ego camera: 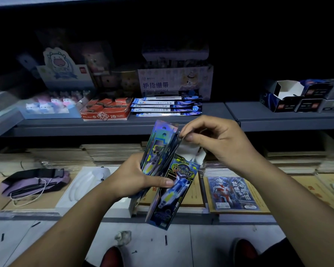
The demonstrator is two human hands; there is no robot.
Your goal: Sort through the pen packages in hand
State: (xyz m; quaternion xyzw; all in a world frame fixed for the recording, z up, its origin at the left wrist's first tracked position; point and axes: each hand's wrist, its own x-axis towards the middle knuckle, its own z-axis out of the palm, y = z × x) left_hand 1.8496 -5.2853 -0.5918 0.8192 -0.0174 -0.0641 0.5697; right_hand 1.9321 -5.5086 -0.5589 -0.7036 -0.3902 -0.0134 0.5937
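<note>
Shelf (123,122): grey, runs behind and above both hands.
Red 2B box (106,109): on the shelf, up and left of the left hand.
Hero booklet (232,192): lies flat below the right hand.
Left hand (135,180): fingers and thumb curled around the lower part of the fanned glossy packs (162,151).
Right hand (218,139): above and right of the left hand, thumb and forefinger pinching what seems the top edge of one pack.
</note>
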